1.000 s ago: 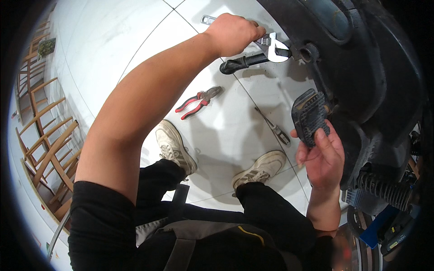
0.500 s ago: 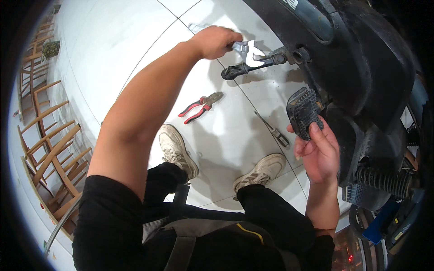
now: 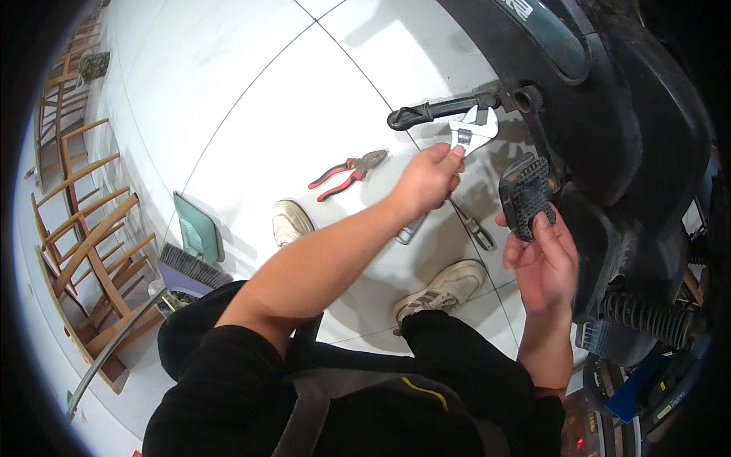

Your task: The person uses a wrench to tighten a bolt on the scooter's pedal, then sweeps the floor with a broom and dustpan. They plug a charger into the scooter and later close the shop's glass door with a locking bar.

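My left grip (image 3: 430, 179) is wrapped round the wrench (image 3: 474, 135); right grip (image 3: 547, 263) pinches the pedal (image 3: 525, 196), at right beside the crank (image 3: 541, 135). Wrench not on it yet; can't tell if pedal's threaded in.

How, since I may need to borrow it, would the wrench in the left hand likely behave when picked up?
The wrench will probably stay stiff, as its metal head looks thick and solid. It may feel heavier toward that end, since the head is wider than the handle. Its smooth, pale metal could also be a little slippery.
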Demonstrator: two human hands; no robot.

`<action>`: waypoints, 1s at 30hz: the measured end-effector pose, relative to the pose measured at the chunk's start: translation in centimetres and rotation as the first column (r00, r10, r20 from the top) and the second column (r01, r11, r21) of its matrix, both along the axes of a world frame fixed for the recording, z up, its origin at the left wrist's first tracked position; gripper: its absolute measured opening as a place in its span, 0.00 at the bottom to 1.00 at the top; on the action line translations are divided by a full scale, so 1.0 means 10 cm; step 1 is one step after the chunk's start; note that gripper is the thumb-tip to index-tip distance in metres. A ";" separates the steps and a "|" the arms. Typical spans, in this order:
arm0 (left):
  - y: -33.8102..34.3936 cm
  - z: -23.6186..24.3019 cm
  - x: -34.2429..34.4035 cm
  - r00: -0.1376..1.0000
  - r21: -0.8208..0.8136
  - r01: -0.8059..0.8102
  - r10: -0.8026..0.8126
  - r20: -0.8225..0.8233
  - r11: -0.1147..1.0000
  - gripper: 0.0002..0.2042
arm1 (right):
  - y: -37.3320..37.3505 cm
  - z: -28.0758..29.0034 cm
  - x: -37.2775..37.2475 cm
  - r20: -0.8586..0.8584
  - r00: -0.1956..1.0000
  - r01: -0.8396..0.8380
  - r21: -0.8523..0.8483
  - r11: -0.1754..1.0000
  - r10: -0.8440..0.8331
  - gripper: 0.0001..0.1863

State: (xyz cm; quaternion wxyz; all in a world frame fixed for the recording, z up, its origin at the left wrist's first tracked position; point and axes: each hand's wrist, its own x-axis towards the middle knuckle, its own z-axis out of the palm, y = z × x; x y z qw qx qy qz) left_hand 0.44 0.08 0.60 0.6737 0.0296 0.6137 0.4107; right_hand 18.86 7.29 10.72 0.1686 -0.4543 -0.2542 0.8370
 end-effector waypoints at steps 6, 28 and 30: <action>0.13 -0.13 0.35 0.955 0.102 -0.249 0.227 0.190 0.963 0.15 | 0.00 -0.02 0.00 0.014 1.000 0.019 -0.016 1.000 -0.018 0.19; 0.24 -0.38 0.71 0.821 0.179 -0.522 0.435 0.369 0.834 0.16 | -0.01 -0.03 -0.02 0.005 1.000 0.016 -0.009 1.000 -0.016 0.19; 0.27 -0.38 0.77 0.807 0.166 -0.543 0.458 0.373 0.823 0.16 | -0.01 -0.02 -0.02 0.005 1.000 0.016 -0.007 1.000 -0.016 0.19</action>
